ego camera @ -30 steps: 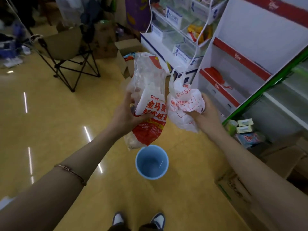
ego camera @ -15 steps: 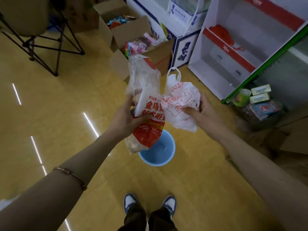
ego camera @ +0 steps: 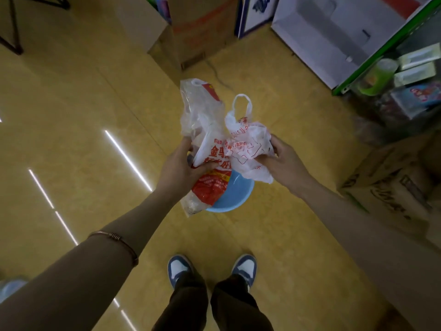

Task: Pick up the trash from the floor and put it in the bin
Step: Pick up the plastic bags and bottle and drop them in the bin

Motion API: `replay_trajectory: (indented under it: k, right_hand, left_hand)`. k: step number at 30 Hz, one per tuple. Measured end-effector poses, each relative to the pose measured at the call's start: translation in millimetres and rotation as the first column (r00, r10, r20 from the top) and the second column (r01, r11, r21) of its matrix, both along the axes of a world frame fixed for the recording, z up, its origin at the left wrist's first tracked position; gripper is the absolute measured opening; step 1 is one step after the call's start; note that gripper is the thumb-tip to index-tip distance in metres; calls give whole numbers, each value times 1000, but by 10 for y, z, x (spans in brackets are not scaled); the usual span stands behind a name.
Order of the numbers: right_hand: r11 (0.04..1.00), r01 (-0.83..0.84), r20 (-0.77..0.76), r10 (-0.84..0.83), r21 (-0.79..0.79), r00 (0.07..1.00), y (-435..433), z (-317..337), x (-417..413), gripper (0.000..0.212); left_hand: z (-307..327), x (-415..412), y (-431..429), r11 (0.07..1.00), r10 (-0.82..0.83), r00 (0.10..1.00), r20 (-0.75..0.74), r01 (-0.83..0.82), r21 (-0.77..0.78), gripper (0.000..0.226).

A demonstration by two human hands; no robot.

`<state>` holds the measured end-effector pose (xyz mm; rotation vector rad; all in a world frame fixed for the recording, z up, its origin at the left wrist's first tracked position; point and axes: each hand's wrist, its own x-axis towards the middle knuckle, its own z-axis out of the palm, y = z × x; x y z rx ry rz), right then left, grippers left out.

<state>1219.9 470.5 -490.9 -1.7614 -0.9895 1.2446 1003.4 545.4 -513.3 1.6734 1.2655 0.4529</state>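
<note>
My left hand (ego camera: pixel 177 169) grips a clear plastic bag with a red label (ego camera: pixel 205 144), which hangs down over the left rim of a small blue bin (ego camera: pixel 235 198) on the yellow floor. My right hand (ego camera: pixel 282 161) grips a crumpled white plastic bag with red print (ego camera: pixel 248 144), held just above the bin. The two bags touch each other between my hands. Most of the bin is hidden behind the bags.
My two blue and white shoes (ego camera: pixel 212 268) stand just behind the bin. Cardboard boxes (ego camera: pixel 202 32) sit at the top centre, another cardboard box (ego camera: pixel 391 187) at the right. A white display shelf (ego camera: pixel 334 37) and a green-framed shelf (ego camera: pixel 391 46) stand at the upper right.
My view has tilted down and I have stepped closer to the bin. Both hands have come nearer together and lower, so the bags now hang right over the bin.
</note>
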Motion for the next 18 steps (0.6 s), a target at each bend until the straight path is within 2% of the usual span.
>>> replay_trajectory:
  k: [6,9,11,14,15,18]
  right_hand:
    - [991,-72,49,78,-116,996,-90,-932,-10,51]
    - [963,-137,-38,132,-234,990,-89,-1269,-32,79]
    - [950,-143,-64,131,-276,989,-67,-1452,-45,87]
    - [952,-130,-46,122,-277,991,-34,-1676,-51,66]
    - [952,-139,2,145,-274,989,-25,-1724,-51,55]
    - [931,-228,188,288,-283,939,16,-1845,-81,12]
  left_hand:
    - [-889,113,-109,997,-10,983,-183,24,73,54]
    - [-1232,153,-136,992,-68,978,-196,87,93,37]
    - [-1400,203,-106,987,-145,979,-141,153,52,36]
    - [-1549,242,-27,964,-254,965,-62,247,-96,80]
    - [-1600,235,-2,954,-283,957,-62,274,-124,86]
    - [-1776,157,48,944,-322,937,-134,307,-121,78]
